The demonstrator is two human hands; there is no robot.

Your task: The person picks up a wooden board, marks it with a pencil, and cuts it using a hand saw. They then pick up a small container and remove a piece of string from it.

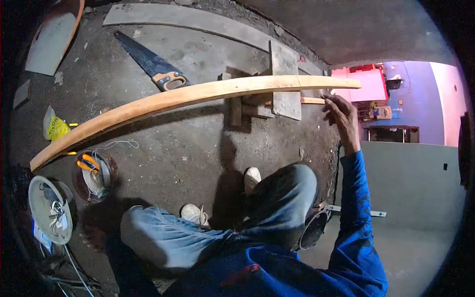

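A long wooden board point(198, 91) runs from lower left to upper right, looking curved in this lens, and rests across low wooden blocks point(246, 106). My right hand point(342, 116) is just below the board's right end. Its fingers are drawn together beside the tip of a narrow wooden strip point(312, 101), and I cannot tell what they hold. A short grey plank point(285, 105) lies under the board there. Down in shadow at lower left, my left hand point(95, 238) has its fingers apart and nothing in them, close to a bucket of cords point(70, 233).
A handsaw point(148, 62) lies on the floor behind the board. Orange-handled pliers point(88, 162) stick out of a dark pot point(79, 184). A yellow bag point(58, 128) sits near the board's left end. A long grey plank point(190, 17) lies along the wall.
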